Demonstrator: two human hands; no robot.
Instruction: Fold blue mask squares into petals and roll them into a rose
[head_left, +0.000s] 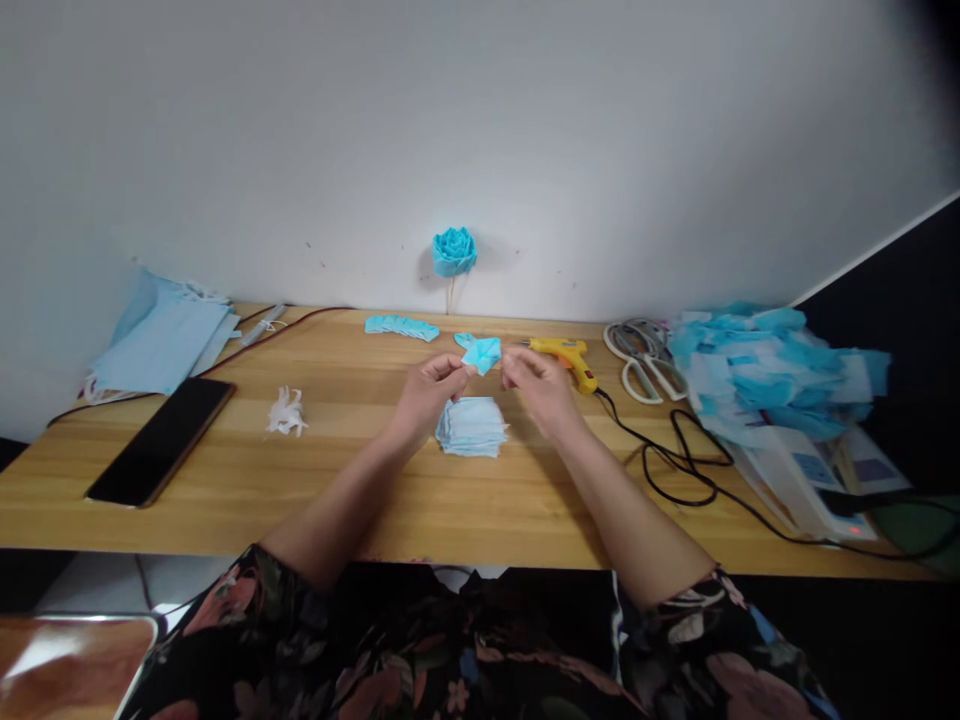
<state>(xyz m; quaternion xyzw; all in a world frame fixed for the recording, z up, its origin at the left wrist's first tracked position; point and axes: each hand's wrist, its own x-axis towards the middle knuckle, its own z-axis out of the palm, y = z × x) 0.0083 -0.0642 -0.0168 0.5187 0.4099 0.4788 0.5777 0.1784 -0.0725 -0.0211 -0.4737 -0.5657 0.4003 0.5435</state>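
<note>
Between my two hands is a small folded piece of blue mask fabric (pixel 482 354), held up over the desk. My left hand (pixel 435 388) pinches its lower left corner. At its right edge, the fingers of my right hand (pixel 538 380) are pressed together on it. Just below lies a stack of pale blue fabric squares (pixel 472 428). Behind the hands, a row of folded blue pieces (pixel 401 326) lies on the wooden desk (pixel 337 480). A blue fabric rose (pixel 454 252) on a thin stick stands against the wall.
A yellow glue gun (pixel 564 355) with a black cord lies right of my hands, beside white-handled scissors (pixel 652 375). Blue fabric pieces (pixel 780 370) heap at far right above a white power strip (pixel 802 490). At left are face masks (pixel 161 335), a phone (pixel 161 440) and white scraps (pixel 286 412).
</note>
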